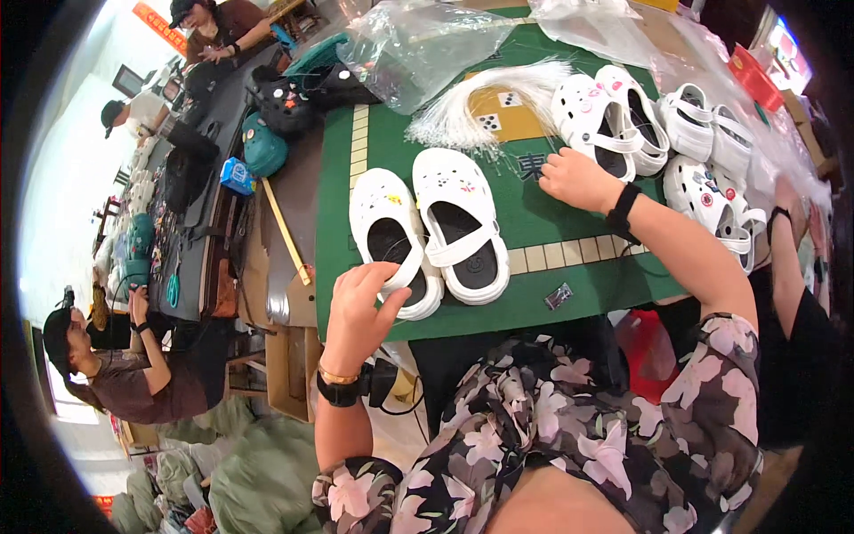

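Observation:
A pair of white clogs with small coloured charms lies on the green table mat, toes pointing away from me. My left hand is at the heel of the left clog, fingers and thumb closed around its strap. Beside it the right clog sits untouched, its black insole showing. My right hand is raised over the mat with its fingers curled together; what they hold, if anything, is too small to make out. Just beyond lies a fanned bundle of thin white plastic strands.
More white clogs crowd the right side. A small dark packet lies near the front edge. Clear plastic bags cover the far side, near a red bin. Co-workers sit along a dark table at left; another person's arm is at far right.

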`<state>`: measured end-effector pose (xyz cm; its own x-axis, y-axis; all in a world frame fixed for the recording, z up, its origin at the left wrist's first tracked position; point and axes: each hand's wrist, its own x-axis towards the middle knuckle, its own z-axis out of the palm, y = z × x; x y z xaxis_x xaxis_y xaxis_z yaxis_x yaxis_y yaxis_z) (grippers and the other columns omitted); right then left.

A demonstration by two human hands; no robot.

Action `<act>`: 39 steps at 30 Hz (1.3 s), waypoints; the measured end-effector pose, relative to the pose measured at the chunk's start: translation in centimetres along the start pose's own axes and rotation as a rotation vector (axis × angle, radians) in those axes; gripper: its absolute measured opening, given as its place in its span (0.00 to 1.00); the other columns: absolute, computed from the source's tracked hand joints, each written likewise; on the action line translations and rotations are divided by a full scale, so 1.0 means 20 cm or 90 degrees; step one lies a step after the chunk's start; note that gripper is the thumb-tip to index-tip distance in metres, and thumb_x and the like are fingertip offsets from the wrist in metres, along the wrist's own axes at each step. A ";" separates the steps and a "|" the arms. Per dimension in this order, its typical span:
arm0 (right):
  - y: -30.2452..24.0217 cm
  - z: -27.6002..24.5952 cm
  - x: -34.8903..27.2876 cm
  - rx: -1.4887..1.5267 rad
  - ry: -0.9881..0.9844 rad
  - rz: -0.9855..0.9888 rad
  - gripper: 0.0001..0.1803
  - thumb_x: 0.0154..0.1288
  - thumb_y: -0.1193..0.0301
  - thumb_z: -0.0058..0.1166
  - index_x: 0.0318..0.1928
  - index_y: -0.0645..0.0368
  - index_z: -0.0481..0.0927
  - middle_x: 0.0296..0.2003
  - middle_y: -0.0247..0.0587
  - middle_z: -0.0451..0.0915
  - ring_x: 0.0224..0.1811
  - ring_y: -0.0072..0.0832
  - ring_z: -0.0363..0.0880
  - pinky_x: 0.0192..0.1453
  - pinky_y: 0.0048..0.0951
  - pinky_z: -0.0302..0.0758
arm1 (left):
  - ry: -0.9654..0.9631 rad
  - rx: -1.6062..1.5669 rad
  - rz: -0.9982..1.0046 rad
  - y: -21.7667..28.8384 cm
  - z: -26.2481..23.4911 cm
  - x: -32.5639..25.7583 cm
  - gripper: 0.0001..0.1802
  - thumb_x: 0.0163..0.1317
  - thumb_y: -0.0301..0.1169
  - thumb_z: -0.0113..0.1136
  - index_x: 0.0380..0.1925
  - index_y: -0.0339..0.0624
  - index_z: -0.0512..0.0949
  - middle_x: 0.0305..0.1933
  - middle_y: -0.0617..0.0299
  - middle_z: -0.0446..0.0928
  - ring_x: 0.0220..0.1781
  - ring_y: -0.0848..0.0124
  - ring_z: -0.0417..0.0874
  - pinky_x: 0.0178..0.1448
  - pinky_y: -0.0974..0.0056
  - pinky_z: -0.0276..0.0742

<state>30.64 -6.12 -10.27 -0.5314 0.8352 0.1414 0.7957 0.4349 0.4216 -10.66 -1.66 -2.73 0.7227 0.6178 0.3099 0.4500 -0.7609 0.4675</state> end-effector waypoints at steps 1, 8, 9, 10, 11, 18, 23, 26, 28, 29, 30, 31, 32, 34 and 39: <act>0.00 -0.01 0.00 0.015 0.002 0.003 0.03 0.54 0.69 0.54 0.26 0.51 0.77 0.27 0.29 0.74 0.36 0.27 0.74 0.40 0.30 0.70 | 0.011 0.005 -0.006 0.01 0.00 0.00 0.17 0.52 0.25 0.69 0.44 0.39 0.80 0.45 0.53 0.81 0.48 0.52 0.80 0.54 0.55 0.73; -0.01 -0.02 -0.02 0.011 0.037 0.024 0.04 0.55 0.68 0.53 0.25 0.51 0.77 0.30 0.29 0.74 0.38 0.27 0.74 0.41 0.30 0.71 | 0.034 0.000 -0.002 -0.02 0.02 -0.03 0.17 0.52 0.27 0.70 0.43 0.39 0.80 0.49 0.55 0.82 0.51 0.54 0.80 0.57 0.54 0.72; -0.01 -0.02 -0.02 0.008 0.022 0.024 0.04 0.55 0.68 0.53 0.26 0.51 0.77 0.30 0.29 0.74 0.38 0.27 0.74 0.41 0.30 0.71 | 0.033 -0.001 -0.002 -0.01 0.02 -0.03 0.17 0.52 0.27 0.70 0.43 0.39 0.80 0.49 0.55 0.82 0.51 0.54 0.80 0.57 0.54 0.72; -0.01 -0.02 -0.02 0.006 0.008 0.023 0.04 0.55 0.68 0.53 0.26 0.50 0.78 0.30 0.29 0.74 0.38 0.27 0.74 0.41 0.29 0.71 | 0.030 -0.003 -0.006 -0.01 0.01 -0.03 0.17 0.52 0.27 0.70 0.43 0.39 0.80 0.49 0.55 0.81 0.52 0.54 0.80 0.57 0.54 0.72; 0.00 -0.02 -0.02 0.006 0.008 0.024 0.04 0.55 0.68 0.53 0.26 0.50 0.78 0.30 0.29 0.74 0.38 0.27 0.74 0.41 0.29 0.71 | 0.028 -0.006 -0.011 -0.01 0.01 -0.02 0.16 0.52 0.27 0.69 0.43 0.39 0.80 0.50 0.54 0.81 0.52 0.54 0.80 0.57 0.54 0.72; -0.01 -0.04 -0.02 0.014 -0.015 -0.004 0.03 0.55 0.67 0.54 0.27 0.50 0.78 0.32 0.29 0.73 0.39 0.26 0.74 0.41 0.29 0.71 | 0.028 -0.021 -0.029 0.00 0.02 -0.03 0.16 0.52 0.27 0.69 0.43 0.38 0.80 0.52 0.53 0.80 0.53 0.54 0.80 0.58 0.54 0.72; -0.03 -0.04 -0.03 0.103 -0.008 0.019 0.03 0.54 0.69 0.55 0.27 0.51 0.78 0.31 0.31 0.72 0.39 0.28 0.75 0.40 0.31 0.73 | 0.036 -0.019 -0.030 0.00 0.02 -0.04 0.17 0.52 0.26 0.69 0.44 0.38 0.81 0.54 0.52 0.79 0.55 0.53 0.79 0.59 0.53 0.73; -0.07 -0.05 -0.04 0.206 -0.018 0.048 0.02 0.51 0.74 0.55 0.28 0.55 0.76 0.31 0.36 0.73 0.36 0.35 0.77 0.37 0.39 0.77 | 0.037 -0.013 -0.045 0.01 0.02 -0.05 0.18 0.52 0.26 0.69 0.45 0.38 0.81 0.55 0.51 0.78 0.56 0.51 0.78 0.59 0.53 0.73; -0.09 -0.06 -0.05 0.229 -0.037 0.080 0.04 0.53 0.73 0.54 0.31 0.56 0.76 0.32 0.38 0.73 0.36 0.37 0.78 0.38 0.41 0.77 | 0.038 -0.016 -0.048 0.01 0.02 -0.04 0.18 0.52 0.25 0.69 0.45 0.38 0.81 0.56 0.50 0.78 0.56 0.51 0.78 0.59 0.53 0.74; -0.10 -0.06 -0.05 0.250 -0.055 0.113 0.05 0.55 0.73 0.54 0.34 0.57 0.75 0.33 0.41 0.74 0.36 0.40 0.79 0.38 0.43 0.77 | 0.040 -0.017 -0.050 0.01 0.02 -0.04 0.18 0.52 0.25 0.69 0.45 0.38 0.81 0.57 0.50 0.77 0.57 0.51 0.78 0.59 0.53 0.74; -0.10 -0.06 -0.06 0.251 -0.056 0.113 0.05 0.55 0.73 0.54 0.34 0.57 0.75 0.33 0.41 0.74 0.36 0.40 0.79 0.38 0.43 0.77 | 0.039 -0.018 -0.050 0.02 0.02 -0.04 0.18 0.52 0.25 0.69 0.45 0.38 0.81 0.57 0.50 0.77 0.57 0.51 0.78 0.59 0.53 0.74; -0.10 -0.08 -0.05 0.303 -0.040 0.180 0.06 0.58 0.73 0.53 0.37 0.58 0.74 0.34 0.43 0.74 0.37 0.43 0.79 0.39 0.45 0.77 | 0.051 -0.032 -0.059 0.03 0.02 -0.04 0.18 0.53 0.25 0.69 0.46 0.38 0.81 0.57 0.49 0.77 0.57 0.51 0.78 0.59 0.53 0.74; -0.10 -0.08 -0.05 0.355 -0.024 0.247 0.08 0.61 0.73 0.52 0.41 0.58 0.73 0.35 0.45 0.74 0.38 0.46 0.79 0.39 0.46 0.77 | 0.063 -0.045 -0.068 0.03 0.02 -0.03 0.18 0.53 0.24 0.69 0.46 0.39 0.81 0.58 0.49 0.76 0.58 0.51 0.77 0.59 0.53 0.74; -0.10 -0.08 -0.03 0.390 0.036 0.306 0.08 0.63 0.72 0.52 0.42 0.58 0.73 0.37 0.46 0.75 0.38 0.48 0.79 0.40 0.47 0.77 | 0.075 -0.039 -0.072 0.03 0.02 -0.03 0.18 0.53 0.24 0.69 0.46 0.39 0.81 0.58 0.49 0.76 0.58 0.51 0.77 0.59 0.54 0.74; -0.08 -0.02 0.05 0.313 0.034 0.416 0.12 0.65 0.70 0.54 0.46 0.60 0.73 0.36 0.50 0.77 0.34 0.49 0.82 0.39 0.48 0.79 | 0.112 -0.023 -0.082 0.06 0.00 -0.03 0.19 0.53 0.22 0.67 0.47 0.37 0.80 0.58 0.49 0.76 0.59 0.53 0.78 0.62 0.56 0.73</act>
<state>28.64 -6.12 -10.45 0.0811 0.9594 0.2703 0.9794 -0.0264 -0.2000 -10.43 -2.96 -2.36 0.5566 0.7368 0.3839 0.5109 -0.6680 0.5411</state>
